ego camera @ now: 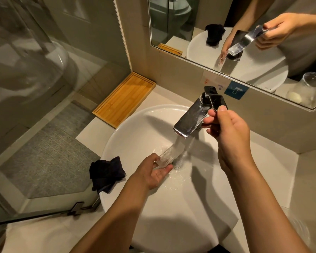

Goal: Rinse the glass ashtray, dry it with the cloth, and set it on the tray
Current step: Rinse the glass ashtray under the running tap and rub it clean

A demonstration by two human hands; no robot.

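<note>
My left hand [154,171] holds the clear glass ashtray [167,157] tilted under the running water inside the white basin [135,128]. Water streams from the chrome faucet [189,121] onto the glass and splashes near the drain. My right hand [226,128] pinches the faucet's dark lever [216,101] between thumb and fingers. A dark cloth [106,173] lies crumpled on the basin's left rim. The wooden tray [124,99] sits on the counter at the back left, against the wall, with nothing in it.
A mirror [244,33] hangs behind the faucet and reflects the hands and basin. A glass shower partition [44,88] stands to the left. The pale counter [308,179] extends to the right, with a clear glass object at its near edge.
</note>
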